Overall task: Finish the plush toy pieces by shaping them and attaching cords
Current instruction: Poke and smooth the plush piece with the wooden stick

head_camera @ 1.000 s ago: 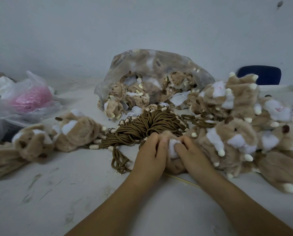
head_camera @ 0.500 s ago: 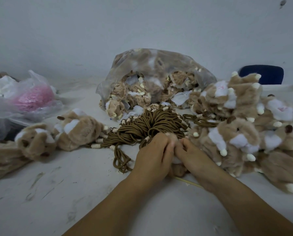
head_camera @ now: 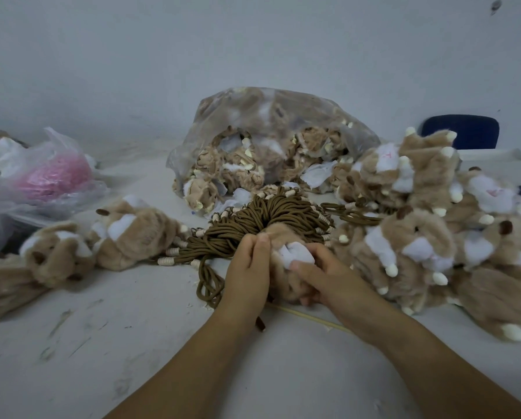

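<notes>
I see left hand (head_camera: 247,267) clasping plush toy (head_camera: 278,237) on its left side | right hand (head_camera: 322,276) pinching its white patch | toy wedged between the 2 hands | cords (head_camera: 271,213) heaped just beyond both hands

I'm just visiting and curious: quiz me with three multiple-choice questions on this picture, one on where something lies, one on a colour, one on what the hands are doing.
1. Where does the brown cord bundle lie?
A) in front of the clear bag
B) on a chair
C) on the floor

2. What colour is the lump inside the plastic bag at far left?
A) green
B) pink
C) black

3. What are the left hand and right hand doing?
A) lying flat
B) holding scissors
C) both holding one plush piece

Answers: 1 A, the cords fan out on the table before the bag; 2 B, pink shows through the plastic; 3 C, the piece sits between both hands.
</notes>
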`<control>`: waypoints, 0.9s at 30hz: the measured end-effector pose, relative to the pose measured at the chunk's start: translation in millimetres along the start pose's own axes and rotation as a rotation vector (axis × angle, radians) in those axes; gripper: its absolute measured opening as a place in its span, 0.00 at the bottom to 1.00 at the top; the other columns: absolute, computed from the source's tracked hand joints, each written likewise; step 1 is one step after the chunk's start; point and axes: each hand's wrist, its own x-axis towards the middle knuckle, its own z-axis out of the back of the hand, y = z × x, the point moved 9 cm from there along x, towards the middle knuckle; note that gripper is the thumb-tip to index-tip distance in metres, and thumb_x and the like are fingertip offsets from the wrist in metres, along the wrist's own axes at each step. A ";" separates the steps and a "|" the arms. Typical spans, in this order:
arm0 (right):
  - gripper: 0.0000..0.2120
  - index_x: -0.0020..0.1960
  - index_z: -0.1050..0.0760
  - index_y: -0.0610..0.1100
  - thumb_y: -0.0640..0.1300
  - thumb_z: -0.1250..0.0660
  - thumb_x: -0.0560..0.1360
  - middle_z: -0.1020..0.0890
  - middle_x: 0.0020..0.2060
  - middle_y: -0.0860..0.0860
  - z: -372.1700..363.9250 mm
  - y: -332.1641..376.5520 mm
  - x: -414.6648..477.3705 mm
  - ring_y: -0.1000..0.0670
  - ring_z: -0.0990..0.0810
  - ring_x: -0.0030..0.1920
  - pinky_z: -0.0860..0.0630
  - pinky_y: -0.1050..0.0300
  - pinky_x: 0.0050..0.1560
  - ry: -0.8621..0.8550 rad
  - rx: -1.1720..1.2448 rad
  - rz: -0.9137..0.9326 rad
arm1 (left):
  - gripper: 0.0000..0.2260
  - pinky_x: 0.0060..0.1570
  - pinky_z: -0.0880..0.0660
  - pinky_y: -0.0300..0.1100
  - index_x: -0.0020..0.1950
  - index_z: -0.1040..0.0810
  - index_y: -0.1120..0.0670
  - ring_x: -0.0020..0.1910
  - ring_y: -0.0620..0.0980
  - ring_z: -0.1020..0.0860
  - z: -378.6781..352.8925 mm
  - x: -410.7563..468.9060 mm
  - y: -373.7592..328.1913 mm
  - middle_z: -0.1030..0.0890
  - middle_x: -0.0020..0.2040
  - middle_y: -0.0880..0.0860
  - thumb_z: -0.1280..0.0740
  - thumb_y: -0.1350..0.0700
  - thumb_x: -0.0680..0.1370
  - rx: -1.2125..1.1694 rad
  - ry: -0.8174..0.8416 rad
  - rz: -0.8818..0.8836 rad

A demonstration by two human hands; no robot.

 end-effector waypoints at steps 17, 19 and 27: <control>0.06 0.45 0.32 0.54 0.53 0.35 0.72 0.21 0.35 0.55 22.3 19.2 -2.6 0.60 0.25 0.33 0.29 0.61 0.31 -0.283 -0.497 0.139 | 0.15 0.33 0.34 0.32 0.37 0.34 0.49 0.30 0.38 0.33 -17.7 -8.9 -18.4 0.31 0.31 0.43 0.42 0.55 0.84 0.267 0.098 -0.197; 0.06 0.44 0.30 0.58 0.58 0.35 0.73 0.20 0.33 0.57 16.6 14.2 -2.8 0.62 0.25 0.29 0.29 0.63 0.27 -0.199 -0.358 0.095 | 0.15 0.32 0.34 0.32 0.37 0.34 0.50 0.30 0.38 0.34 -13.3 -6.2 -12.1 0.30 0.29 0.41 0.42 0.55 0.84 0.196 0.082 -0.132; 0.10 0.43 0.33 0.50 0.54 0.35 0.73 0.24 0.34 0.54 22.5 11.7 -2.1 0.60 0.27 0.31 0.30 0.64 0.30 -0.273 -0.446 0.053 | 0.12 0.33 0.37 0.34 0.37 0.37 0.46 0.32 0.41 0.33 -27.7 -16.1 -31.6 0.34 0.32 0.44 0.44 0.49 0.82 0.443 0.201 -0.372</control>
